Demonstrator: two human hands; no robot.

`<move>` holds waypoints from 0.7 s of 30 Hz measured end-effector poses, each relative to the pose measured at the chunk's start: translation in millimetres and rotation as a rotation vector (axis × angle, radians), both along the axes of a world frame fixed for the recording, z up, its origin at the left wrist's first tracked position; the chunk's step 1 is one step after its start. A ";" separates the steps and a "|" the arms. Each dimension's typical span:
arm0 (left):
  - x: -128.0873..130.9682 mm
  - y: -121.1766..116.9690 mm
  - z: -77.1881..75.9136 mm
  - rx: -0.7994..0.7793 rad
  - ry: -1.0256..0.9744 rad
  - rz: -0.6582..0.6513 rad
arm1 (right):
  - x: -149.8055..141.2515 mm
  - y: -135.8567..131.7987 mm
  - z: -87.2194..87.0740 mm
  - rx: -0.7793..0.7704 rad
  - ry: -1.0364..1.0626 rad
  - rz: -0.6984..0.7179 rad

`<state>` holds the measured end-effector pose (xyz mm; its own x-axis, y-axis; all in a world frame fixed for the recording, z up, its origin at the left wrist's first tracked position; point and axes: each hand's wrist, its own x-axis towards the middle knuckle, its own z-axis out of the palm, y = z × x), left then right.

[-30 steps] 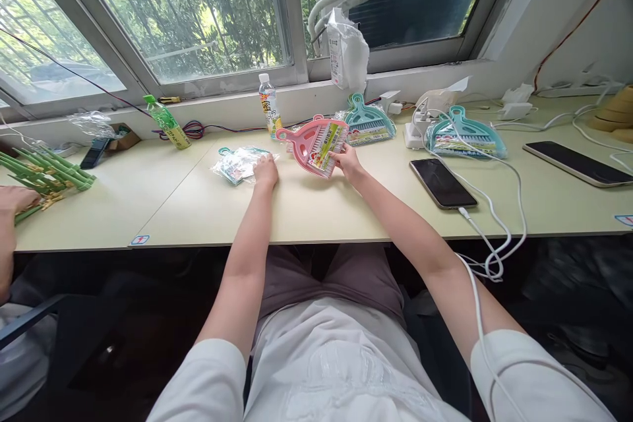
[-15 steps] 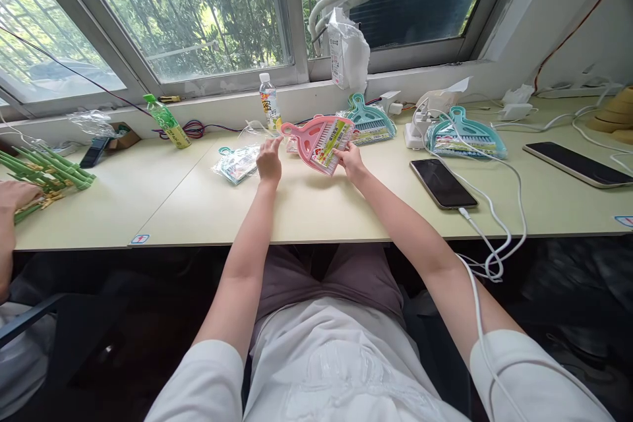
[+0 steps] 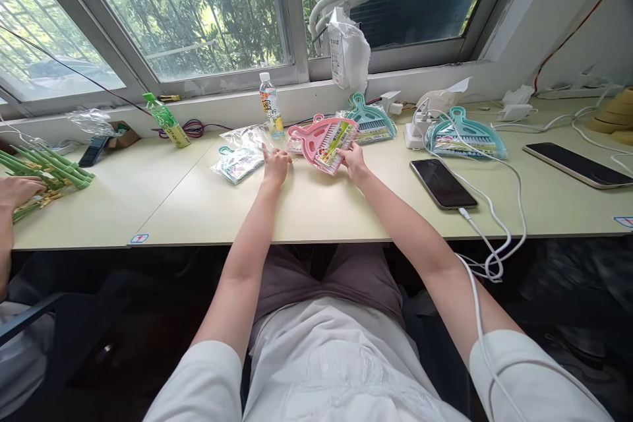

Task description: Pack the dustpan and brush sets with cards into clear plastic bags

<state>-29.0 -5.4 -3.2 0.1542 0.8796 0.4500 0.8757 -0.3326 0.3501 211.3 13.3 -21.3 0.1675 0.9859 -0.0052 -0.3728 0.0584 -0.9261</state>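
Observation:
My right hand (image 3: 353, 159) grips a pink dustpan-and-brush set (image 3: 324, 142) by its wide edge. The set has a printed label over white bristles, and its handle points left. My left hand (image 3: 277, 166) is off the dustpan, just left of it, fingers apart and low over the table. Beside those fingers lies a clear plastic bag (image 3: 246, 137), partly over a wrapped teal set (image 3: 238, 163). Whether my left fingertips touch the plastic, I cannot tell. Behind the pink set stands a teal dustpan set (image 3: 370, 120).
Another teal dustpan set (image 3: 465, 135) sits by a power strip (image 3: 417, 135). A phone (image 3: 442, 183) with a white cable lies right of my arm. Drink bottles stand at the back. At far left, another person's hand (image 3: 20, 191) touches green stalks (image 3: 59, 171).
My left hand has come away from the pink dustpan's handle and dropped slightly toward me. The clear plastic now spreads wider over the table. The pink set has shifted slightly right.

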 end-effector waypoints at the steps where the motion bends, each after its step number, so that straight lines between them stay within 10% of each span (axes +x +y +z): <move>1: 0.7 -0.2 0.7 0.014 -0.011 0.013 | -0.2 0.2 -0.3 0.000 -0.001 0.003; 11: 9.7 -3.6 3.9 -0.052 -0.131 -0.151 | 6.0 6.5 -1.6 0.014 0.021 -0.041; 21: 1.3 6.5 -4.2 -0.030 0.002 0.031 | 2.1 5.4 -3.3 -0.031 -0.002 -0.048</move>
